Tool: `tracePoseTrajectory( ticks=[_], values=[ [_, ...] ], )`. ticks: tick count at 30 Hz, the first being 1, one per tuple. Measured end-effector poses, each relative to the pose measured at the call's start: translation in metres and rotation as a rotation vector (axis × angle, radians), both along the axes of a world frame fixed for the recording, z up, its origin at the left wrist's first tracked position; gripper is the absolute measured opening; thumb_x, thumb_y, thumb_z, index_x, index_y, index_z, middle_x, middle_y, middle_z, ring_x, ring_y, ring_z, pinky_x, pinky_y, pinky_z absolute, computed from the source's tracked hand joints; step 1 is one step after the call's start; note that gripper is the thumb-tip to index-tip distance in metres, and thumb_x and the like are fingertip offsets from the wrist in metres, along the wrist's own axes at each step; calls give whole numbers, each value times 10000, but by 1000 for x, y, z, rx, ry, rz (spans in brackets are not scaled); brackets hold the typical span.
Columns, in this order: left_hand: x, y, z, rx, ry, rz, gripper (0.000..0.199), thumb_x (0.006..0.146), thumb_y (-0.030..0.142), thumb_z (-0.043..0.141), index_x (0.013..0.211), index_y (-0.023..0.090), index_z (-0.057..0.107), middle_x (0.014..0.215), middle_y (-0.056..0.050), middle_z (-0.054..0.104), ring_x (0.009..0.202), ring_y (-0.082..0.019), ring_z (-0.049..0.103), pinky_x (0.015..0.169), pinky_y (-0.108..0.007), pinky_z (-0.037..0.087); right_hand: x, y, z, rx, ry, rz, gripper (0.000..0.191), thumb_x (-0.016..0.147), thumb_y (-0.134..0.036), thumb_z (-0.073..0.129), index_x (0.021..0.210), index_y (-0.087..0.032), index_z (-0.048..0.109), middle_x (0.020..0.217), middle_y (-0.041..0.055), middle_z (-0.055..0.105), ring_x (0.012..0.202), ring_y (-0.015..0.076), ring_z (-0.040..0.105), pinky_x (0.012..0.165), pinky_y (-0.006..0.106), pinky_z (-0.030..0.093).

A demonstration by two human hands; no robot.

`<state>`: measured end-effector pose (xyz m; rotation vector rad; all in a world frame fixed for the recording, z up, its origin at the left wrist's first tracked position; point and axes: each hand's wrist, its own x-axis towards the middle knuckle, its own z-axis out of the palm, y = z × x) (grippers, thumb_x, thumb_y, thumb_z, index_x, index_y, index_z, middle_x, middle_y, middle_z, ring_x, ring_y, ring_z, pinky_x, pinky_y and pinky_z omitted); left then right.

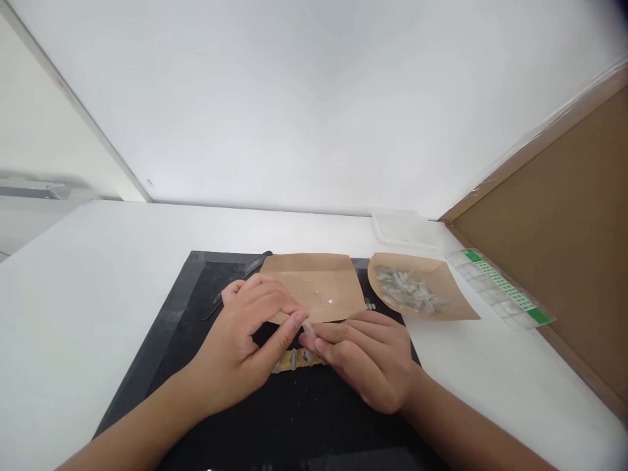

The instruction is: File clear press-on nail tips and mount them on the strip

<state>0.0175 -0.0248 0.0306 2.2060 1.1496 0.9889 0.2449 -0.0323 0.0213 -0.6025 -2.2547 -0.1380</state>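
Observation:
A small translucent piece, shaped like a false nail tip, is held up between both hands. My right hand pinches its lower part between thumb and forefinger. At its upper end, the thumb and forefinger of my left hand are pressed together; fingers partly hide the piece. Below them on the black mat lies a yellow strip with several clear pieces across it, its right end covered by my right hand. Just beyond my fingers is a brown paper sheet with curled edges and small white bits on it.
A second curled brown paper at the right bears a heap of translucent pieces. A clear plastic case with a green label lies beside a cardboard panel. Behind stands a clear lid-like tray. A dark slim tool lies at the mat's back.

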Motion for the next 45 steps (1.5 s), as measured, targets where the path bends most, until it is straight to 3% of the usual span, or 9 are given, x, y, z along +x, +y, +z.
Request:
tracePoseTrajectory(
  ticks=[2, 8, 18, 26, 33, 40, 42, 45],
  values=[
    [1, -2, 1, -38, -43, -36, 244, 1040, 220, 552, 877, 277, 723, 919, 12, 745, 956, -204, 665, 907, -418, 417, 1, 0, 2, 19, -41, 15, 209, 942, -84, 694, 781, -215, 668, 972, 34, 842, 671, 151, 773, 530, 281, 567],
    [2, -5, -7, -122, -187, -11, 140, 943, 242, 725, 1063, 313, 739, 1033, 13, 774, 982, -194, 711, 912, -398, 518, 7, 3, 9, 131, -119, -10, 216, 956, -80, 666, 792, -208, 726, 976, 60, 845, 685, 155, 775, 665, 294, 666],
    [7, -6, -12, -338, -364, -29, 113, 850, 212, 824, 908, 248, 734, 901, 5, 773, 879, -178, 708, 839, -338, 568, 7, 7, 5, 163, -125, 24, 260, 898, -109, 749, 680, -227, 672, 855, 2, 826, 630, 120, 720, 663, 272, 640],
    [7, -7, -13, -406, -354, -91, 93, 863, 203, 810, 916, 239, 742, 883, 19, 771, 824, -133, 661, 779, -274, 535, 10, 11, -9, 84, 36, 92, 42, 941, -141, 725, 916, -135, 692, 809, 20, 789, 656, 121, 698, 698, 300, 569],
    [8, -6, -11, -445, -322, -85, 78, 820, 213, 815, 867, 219, 753, 822, 13, 757, 750, -131, 655, 682, -254, 549, 11, 9, -8, 4, 35, 34, 197, 886, -221, 840, 1024, -138, 726, 966, 61, 794, 800, 154, 737, 637, 284, 508],
    [5, -6, -10, -377, -278, -74, 110, 846, 264, 820, 879, 232, 720, 829, 44, 751, 771, -132, 685, 721, -278, 531, 12, 12, -12, -74, 63, 36, 217, 889, -245, 844, 1027, -147, 708, 973, 60, 768, 858, 148, 733, 733, 261, 559],
    [2, -5, -11, -260, -223, -77, 139, 859, 294, 827, 908, 241, 708, 860, 50, 754, 814, -145, 682, 776, -318, 495, 15, 16, -14, -102, 69, 18, 232, 885, -264, 851, 1039, -169, 705, 975, 51, 763, 860, 140, 733, 743, 251, 556],
    [-2, -2, -11, 44, -31, -113, 177, 870, 325, 833, 923, 240, 687, 821, 52, 720, 864, -183, 640, 842, -388, 373, 22, 23, -12, -161, 53, 5, 271, 875, -321, 862, 1062, -200, 708, 969, 49, 757, 809, 137, 721, 684, 244, 533]
  ],
)
